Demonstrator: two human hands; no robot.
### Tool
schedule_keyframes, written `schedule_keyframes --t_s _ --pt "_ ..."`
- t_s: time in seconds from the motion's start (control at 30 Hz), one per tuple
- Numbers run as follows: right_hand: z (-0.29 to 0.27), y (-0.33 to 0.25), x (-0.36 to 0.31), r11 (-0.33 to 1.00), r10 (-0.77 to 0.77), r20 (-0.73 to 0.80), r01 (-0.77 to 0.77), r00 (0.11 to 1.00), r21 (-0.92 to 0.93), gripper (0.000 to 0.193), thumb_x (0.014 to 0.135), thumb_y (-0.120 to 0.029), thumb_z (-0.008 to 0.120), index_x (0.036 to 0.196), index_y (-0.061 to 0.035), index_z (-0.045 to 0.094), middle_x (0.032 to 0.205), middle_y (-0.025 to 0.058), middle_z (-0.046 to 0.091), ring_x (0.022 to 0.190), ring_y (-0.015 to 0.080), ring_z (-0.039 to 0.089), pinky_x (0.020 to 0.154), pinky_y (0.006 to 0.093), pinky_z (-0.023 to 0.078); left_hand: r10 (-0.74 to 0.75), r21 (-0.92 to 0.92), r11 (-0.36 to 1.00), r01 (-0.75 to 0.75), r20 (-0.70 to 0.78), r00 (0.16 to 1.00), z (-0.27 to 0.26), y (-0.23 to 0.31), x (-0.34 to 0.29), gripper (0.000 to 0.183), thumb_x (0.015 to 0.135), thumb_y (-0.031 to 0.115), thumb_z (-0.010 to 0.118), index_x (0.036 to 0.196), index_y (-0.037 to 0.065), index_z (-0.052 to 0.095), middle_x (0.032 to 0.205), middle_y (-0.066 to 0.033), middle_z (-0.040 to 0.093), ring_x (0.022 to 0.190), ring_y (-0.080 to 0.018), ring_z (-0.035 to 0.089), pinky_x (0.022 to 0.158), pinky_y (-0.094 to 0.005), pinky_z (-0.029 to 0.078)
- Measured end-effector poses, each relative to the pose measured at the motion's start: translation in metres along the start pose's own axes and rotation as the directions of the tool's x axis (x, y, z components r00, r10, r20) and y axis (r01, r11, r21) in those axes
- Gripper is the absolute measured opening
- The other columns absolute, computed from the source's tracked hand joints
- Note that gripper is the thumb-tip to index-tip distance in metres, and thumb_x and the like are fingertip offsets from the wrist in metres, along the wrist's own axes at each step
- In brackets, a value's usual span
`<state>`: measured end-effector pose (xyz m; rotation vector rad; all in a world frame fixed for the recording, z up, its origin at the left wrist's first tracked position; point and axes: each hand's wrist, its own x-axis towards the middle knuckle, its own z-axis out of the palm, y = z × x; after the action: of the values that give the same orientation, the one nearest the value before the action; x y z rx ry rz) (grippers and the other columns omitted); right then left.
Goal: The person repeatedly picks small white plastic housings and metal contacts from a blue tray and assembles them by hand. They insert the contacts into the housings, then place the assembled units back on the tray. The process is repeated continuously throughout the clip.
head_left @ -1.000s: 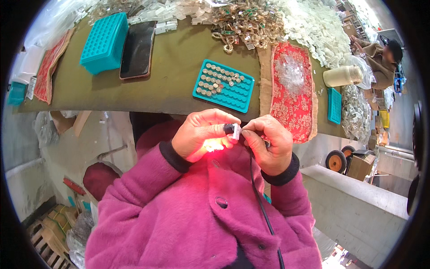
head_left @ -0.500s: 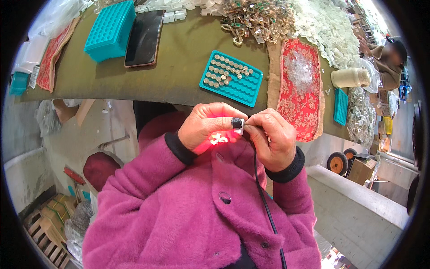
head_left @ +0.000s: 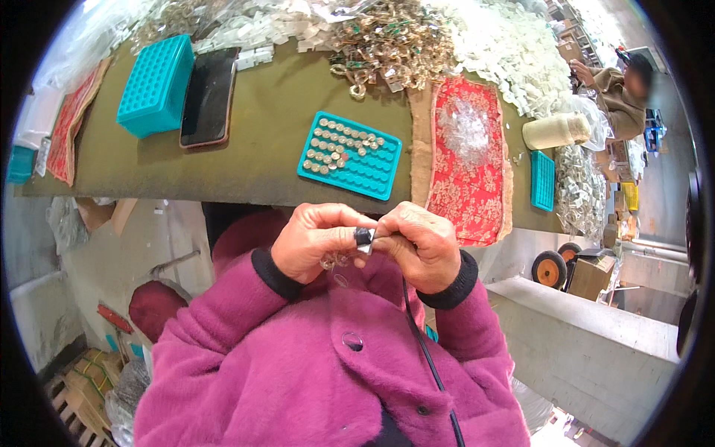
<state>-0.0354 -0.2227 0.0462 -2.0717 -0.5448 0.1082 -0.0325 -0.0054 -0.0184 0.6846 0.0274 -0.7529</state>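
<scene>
My left hand is closed in a pinch just beyond the table's near edge, in front of my chest. Between its thumb and fingers is a small white piece; black wrapping sits at the thumb's tip. Below that hand hang small clear, shiny bits, too blurred to name. My right hand pinches against the white piece from the other side, its fingertips hiding whatever they grip. A black cable runs down from beneath my right hand over the purple coat.
On the table lie a teal tray partly filled with small round pieces, a teal box, a phone and a red floral cloth. Piles of metal parts and white pieces stand behind. Another person sits far right.
The bright red glow under my left hand is gone. The whole view has shifted, so the table things sit farther left. Both hands stay together at the white piece.
</scene>
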Motion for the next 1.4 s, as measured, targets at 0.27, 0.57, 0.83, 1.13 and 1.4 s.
schedule_keyframes --t_s 0.27,0.57,0.83,1.13,1.4 --pt "-0.006 0.014 0.013 0.923 0.173 0.126 -0.206 0.977 0.326 0.012 0.085 0.002 0.081 0.090 -0.0002 0.070 0.080 0.0029 0.069 0.069 0.0099 0.064 0.063 0.0259 0.051 -0.039 0.007 0.999 0.039 0.036 0.999 -0.003 0.009 0.000 0.025 0.101 0.008 0.070 0.124 0.000 0.069 0.106 -0.0137 0.073 0.081 -0.0232 0.077 0.058 -0.0248 0.055" --pt "-0.028 0.051 0.103 0.979 0.179 -0.172 -0.192 0.969 -0.067 0.017 0.092 -0.017 0.077 0.095 0.0003 0.076 0.080 0.0162 0.075 0.071 0.0245 0.075 0.065 0.0359 0.057 0.223 0.323 0.923 -0.210 -0.003 0.975 -0.009 0.073 -0.012 0.024 0.104 0.007 0.065 0.126 -0.003 0.066 0.118 -0.0129 0.068 0.108 -0.0223 0.071 0.094 -0.0380 0.064" --pt "0.000 0.085 0.183 0.750 0.177 -0.200 -0.264 0.964 -0.606 0.048 0.093 -0.049 0.072 0.083 -0.0013 0.073 0.080 0.0250 0.072 0.084 0.0417 0.073 0.078 0.0525 0.057 0.815 0.814 -0.100 -0.572 0.397 0.423 0.038 0.209 0.057 0.032 0.093 -0.009 0.062 0.123 0.001 0.068 0.112 -0.0123 0.070 0.099 -0.0215 0.072 0.083 -0.0313 0.057" --pt "-0.065 0.083 0.090 0.865 0.452 -0.100 -0.407 0.887 0.295 0.016 0.102 -0.015 0.066 0.096 0.0000 0.067 0.077 0.0073 0.073 0.074 0.0125 0.072 0.066 0.0284 0.057 0.497 0.911 0.309 -0.275 0.092 0.863 0.025 0.126 0.062 0.026 0.091 -0.012 0.064 0.115 -0.003 0.070 0.105 -0.0075 0.069 0.094 -0.0127 0.068 0.075 -0.0262 0.057" --pt "-0.065 0.067 0.018 0.936 0.289 -0.496 -0.133 0.819 0.325 0.015 0.086 0.002 0.072 0.082 -0.0010 0.058 0.097 0.0147 0.071 0.091 0.0208 0.069 0.080 0.0346 0.056 0.035 0.494 0.870 -0.007 -0.048 0.998 0.031 0.052 0.059 0.027 0.101 -0.008 0.055 0.127 -0.004 0.062 0.118 -0.0103 0.067 0.097 -0.0166 0.072 0.081 -0.0315 0.066"
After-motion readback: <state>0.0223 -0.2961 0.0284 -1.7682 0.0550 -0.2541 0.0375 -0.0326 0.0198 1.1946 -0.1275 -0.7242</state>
